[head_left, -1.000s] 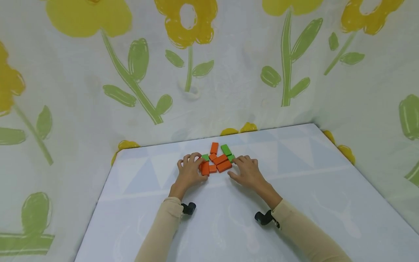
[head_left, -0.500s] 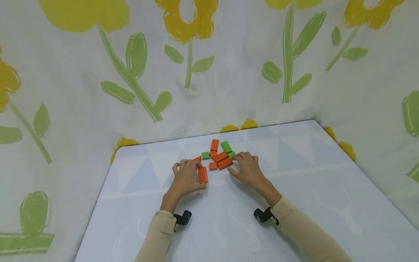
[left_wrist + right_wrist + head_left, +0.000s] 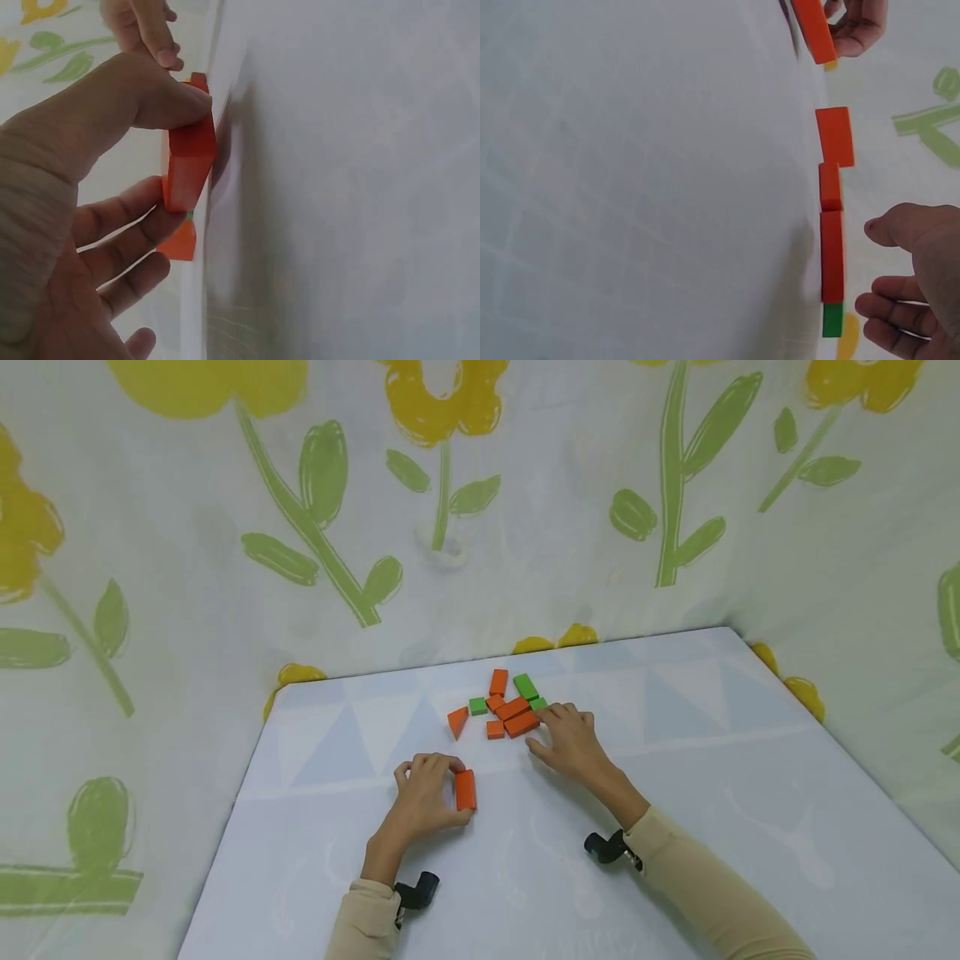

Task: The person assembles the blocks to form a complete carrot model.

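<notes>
In the head view we see even, diffuse light across the tabletop (image 3: 525, 877), with only faint, soft shadows beneath the sleeves (image 3: 705, 877). Both wrist views look dimmer and greyer to us, their fine detail soft. In the left one, a broad, blurry-edged shadow stretches beside the orange block (image 3: 191, 165). We cannot place the light's source.

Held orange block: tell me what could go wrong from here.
The left hand pinches the block, which might slip or twist. The right hand is close to the pile, where a nudge could shift it. The triangle lies just apart from the pile, so a hand reaching in could knock it.
</notes>
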`<state>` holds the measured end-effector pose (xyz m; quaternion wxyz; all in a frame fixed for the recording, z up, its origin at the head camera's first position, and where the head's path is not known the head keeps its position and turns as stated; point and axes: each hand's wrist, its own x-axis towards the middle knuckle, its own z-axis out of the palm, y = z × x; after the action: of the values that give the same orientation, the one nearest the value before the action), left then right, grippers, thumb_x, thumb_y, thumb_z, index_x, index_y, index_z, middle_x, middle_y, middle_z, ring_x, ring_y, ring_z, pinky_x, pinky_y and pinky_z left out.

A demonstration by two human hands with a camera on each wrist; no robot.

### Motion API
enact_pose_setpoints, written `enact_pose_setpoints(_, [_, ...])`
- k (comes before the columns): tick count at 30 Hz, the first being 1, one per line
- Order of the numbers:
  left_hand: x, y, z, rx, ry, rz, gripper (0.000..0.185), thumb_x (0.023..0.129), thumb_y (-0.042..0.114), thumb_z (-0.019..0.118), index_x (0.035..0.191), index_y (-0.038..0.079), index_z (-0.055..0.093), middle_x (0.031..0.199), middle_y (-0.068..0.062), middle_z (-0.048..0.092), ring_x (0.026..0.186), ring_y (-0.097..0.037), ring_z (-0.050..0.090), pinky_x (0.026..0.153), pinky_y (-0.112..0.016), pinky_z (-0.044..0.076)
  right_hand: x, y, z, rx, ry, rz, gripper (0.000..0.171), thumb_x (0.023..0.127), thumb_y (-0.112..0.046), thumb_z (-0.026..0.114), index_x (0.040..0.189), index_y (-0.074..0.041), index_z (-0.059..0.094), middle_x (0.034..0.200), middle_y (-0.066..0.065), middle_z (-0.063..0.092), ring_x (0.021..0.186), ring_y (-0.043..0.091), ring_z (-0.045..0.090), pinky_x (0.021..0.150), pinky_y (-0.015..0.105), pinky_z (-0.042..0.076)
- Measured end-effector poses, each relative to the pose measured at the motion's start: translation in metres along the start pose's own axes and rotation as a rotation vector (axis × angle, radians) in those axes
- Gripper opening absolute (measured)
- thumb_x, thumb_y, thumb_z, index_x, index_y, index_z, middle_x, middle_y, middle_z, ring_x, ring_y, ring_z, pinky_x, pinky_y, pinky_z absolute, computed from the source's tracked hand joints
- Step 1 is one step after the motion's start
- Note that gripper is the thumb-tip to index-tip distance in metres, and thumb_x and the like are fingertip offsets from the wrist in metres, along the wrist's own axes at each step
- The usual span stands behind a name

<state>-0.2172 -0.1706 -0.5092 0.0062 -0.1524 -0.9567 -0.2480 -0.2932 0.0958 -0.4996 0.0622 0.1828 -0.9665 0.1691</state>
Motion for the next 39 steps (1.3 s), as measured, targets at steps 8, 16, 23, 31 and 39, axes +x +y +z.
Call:
enact_pose_setpoints(8, [-0.004, -0.003, 0.003, -0.018, -0.014, 0.013, 0.064, 0.071, 0.036, 0.085, 0.125, 0.015, 0.060, 0.125, -0.004, 0.057, 0.120, -0.030, 0.042, 0.098, -0.060, 0.025, 0.001, -0.002, 0.000, -0.020, 0.004, 0.021, 0.053, 0.091, -0.040, 0.070, 0.130, -0.005, 0.063, 0.125, 0.012, 0.060, 0.116, 0.031, 0.049, 0.092, 0.052, 0.035])
enact_pose_setpoints(16, [-0.017, -0.018, 0.011, -0.161, 0.005, 0.053, 0.075, 0.076, 0.041, 0.082, 0.143, 0.023, 0.053, 0.143, -0.003, 0.049, 0.131, -0.029, 0.036, 0.099, -0.056, 0.026, 0.007, -0.008, 0.011, -0.089, 0.010, 0.118, 0.064, 0.086, -0.056, 0.071, 0.122, -0.004, 0.064, 0.115, 0.014, 0.061, 0.106, 0.031, 0.052, 0.087, 0.049, 0.038])
enact_pose_setpoints(23, [-0.020, -0.025, 0.017, -0.220, 0.047, 0.080, 0.068, 0.079, 0.040, 0.081, 0.140, 0.024, 0.056, 0.144, 0.000, 0.048, 0.130, -0.027, 0.037, 0.098, -0.054, 0.026, 0.015, -0.014, 0.020, -0.095, 0.014, 0.190, 0.076, 0.083, -0.063, 0.070, 0.120, 0.003, 0.061, 0.110, 0.017, 0.060, 0.101, 0.033, 0.052, 0.086, 0.048, 0.038])
enact_pose_setpoints(31, [-0.019, -0.028, 0.017, -0.239, 0.056, 0.083, 0.066, 0.079, 0.037, 0.081, 0.139, 0.025, 0.056, 0.141, 0.004, 0.049, 0.129, -0.026, 0.038, 0.097, -0.054, 0.028, 0.022, -0.016, 0.017, -0.051, -0.022, 0.228, 0.070, 0.084, -0.054, 0.073, 0.119, 0.006, 0.062, 0.107, 0.019, 0.059, 0.098, 0.034, 0.052, 0.085, 0.047, 0.038])
enact_pose_setpoints(39, [-0.019, -0.028, 0.012, -0.263, 0.044, 0.100, 0.061, 0.079, 0.033, 0.079, 0.135, 0.022, 0.059, 0.139, 0.003, 0.052, 0.127, -0.025, 0.040, 0.094, -0.050, 0.030, 0.008, -0.017, -0.009, 0.048, -0.048, 0.172, 0.068, 0.082, -0.047, 0.078, 0.128, 0.001, 0.063, 0.120, 0.018, 0.059, 0.108, 0.034, 0.051, 0.089, 0.050, 0.035])
